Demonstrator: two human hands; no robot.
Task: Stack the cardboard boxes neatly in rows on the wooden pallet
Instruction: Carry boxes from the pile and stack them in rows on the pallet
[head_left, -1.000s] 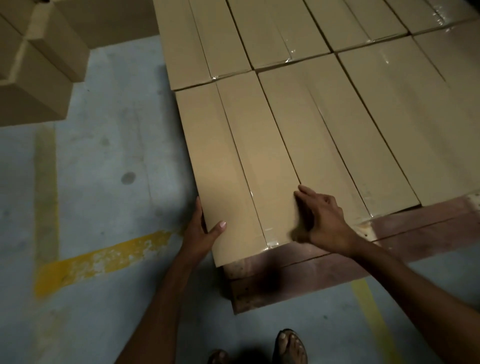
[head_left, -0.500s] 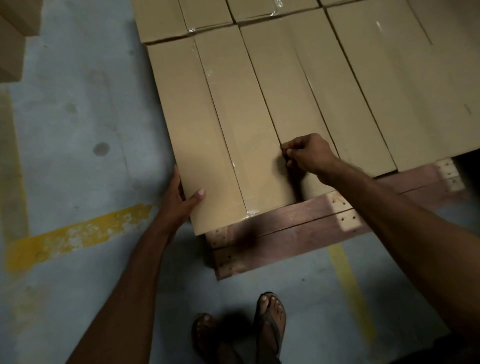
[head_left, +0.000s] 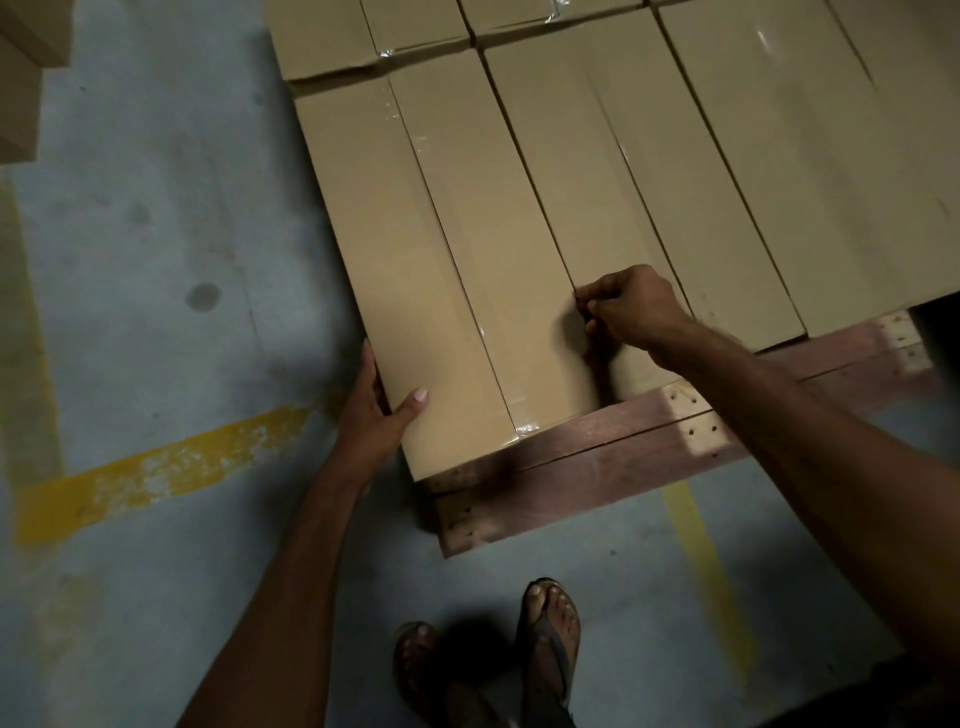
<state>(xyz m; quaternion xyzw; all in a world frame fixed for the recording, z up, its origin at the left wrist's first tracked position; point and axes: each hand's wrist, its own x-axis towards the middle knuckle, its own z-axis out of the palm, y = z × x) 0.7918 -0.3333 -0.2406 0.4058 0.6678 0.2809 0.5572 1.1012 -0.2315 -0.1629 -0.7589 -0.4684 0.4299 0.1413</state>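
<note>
Long taped cardboard boxes lie side by side in rows on the wooden pallet (head_left: 597, 457). The leftmost box (head_left: 431, 270) of the near row reaches a little past the pallet's near-left corner. My left hand (head_left: 376, 415) grips that box's near-left corner, thumb on top and fingers down its outer side. My right hand (head_left: 634, 306) is curled at the seam between this box and the neighbouring box (head_left: 623, 171), fingertips tucked into the gap. A back row of boxes (head_left: 415, 26) butts against the near row.
More cardboard boxes (head_left: 21, 78) are stacked on the grey concrete floor at the far left. A worn yellow floor line (head_left: 156, 467) runs to the pallet's corner. My sandalled feet (head_left: 550, 639) stand just before the pallet's front edge.
My right hand, with fingers resting on the box top a second ago, has curled up at the seam. My left hand keeps its hold on the corner. The view has tilted down.
</note>
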